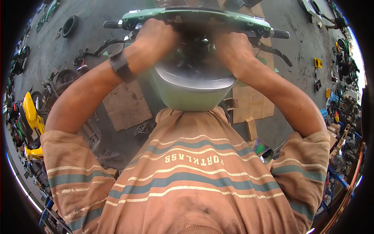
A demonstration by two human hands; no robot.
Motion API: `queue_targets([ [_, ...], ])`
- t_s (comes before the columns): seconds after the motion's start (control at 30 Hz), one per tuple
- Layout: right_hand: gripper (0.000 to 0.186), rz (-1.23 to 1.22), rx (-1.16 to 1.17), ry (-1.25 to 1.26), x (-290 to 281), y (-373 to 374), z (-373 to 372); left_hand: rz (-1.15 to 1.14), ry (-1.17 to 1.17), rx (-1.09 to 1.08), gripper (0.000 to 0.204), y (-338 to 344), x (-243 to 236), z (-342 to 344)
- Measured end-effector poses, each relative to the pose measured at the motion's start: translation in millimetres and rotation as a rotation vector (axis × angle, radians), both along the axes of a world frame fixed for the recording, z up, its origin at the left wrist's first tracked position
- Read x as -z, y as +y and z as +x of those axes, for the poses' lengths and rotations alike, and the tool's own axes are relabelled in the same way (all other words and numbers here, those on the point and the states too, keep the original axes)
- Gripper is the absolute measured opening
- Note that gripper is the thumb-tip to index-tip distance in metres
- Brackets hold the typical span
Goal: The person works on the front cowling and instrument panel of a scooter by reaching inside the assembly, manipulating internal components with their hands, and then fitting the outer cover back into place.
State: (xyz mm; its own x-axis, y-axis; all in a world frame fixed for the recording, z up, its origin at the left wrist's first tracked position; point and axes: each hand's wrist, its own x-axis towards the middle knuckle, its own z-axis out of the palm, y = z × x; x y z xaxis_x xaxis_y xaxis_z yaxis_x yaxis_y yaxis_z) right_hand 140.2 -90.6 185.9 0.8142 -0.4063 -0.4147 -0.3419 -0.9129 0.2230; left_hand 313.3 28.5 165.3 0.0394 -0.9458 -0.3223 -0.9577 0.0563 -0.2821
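My left hand (157,34) and my right hand (233,46) reach in under a pale green handlebar cover (194,15) of a scooter, one either side of its dark centre. Both have bent knuckles and curled fingers; what they hold is hidden in a hazy patch. Black grips (279,33) stick out at both ends, with brake levers (283,58) and cables below. Between my forearms is the scooter's pale green front body (187,95) with a silver upper rim, close against my shirt. A dark band circles my left wrist.
Flattened cardboard (253,105) lies on the grey floor around the scooter. A loose tyre (70,26) is at upper left, yellow body panels (31,113) at left, a small yellow item (318,63) at right. Scooter parts, boxes and blue racks (335,175) crowd both edges.
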Motion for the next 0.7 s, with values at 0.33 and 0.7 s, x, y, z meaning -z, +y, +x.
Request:
queue_targets([
  [0.33, 0.015, 0.16, -0.066, 0.004, -8, -2, 3, -0.1, 0.089, 0.015, 0.03, 0, 9, 5],
  [0.7, 0.015, 0.265, -0.083, -0.132, 35, 0, 16, -0.303, 0.352, 0.055, 0.023, -3, 9, 16],
])
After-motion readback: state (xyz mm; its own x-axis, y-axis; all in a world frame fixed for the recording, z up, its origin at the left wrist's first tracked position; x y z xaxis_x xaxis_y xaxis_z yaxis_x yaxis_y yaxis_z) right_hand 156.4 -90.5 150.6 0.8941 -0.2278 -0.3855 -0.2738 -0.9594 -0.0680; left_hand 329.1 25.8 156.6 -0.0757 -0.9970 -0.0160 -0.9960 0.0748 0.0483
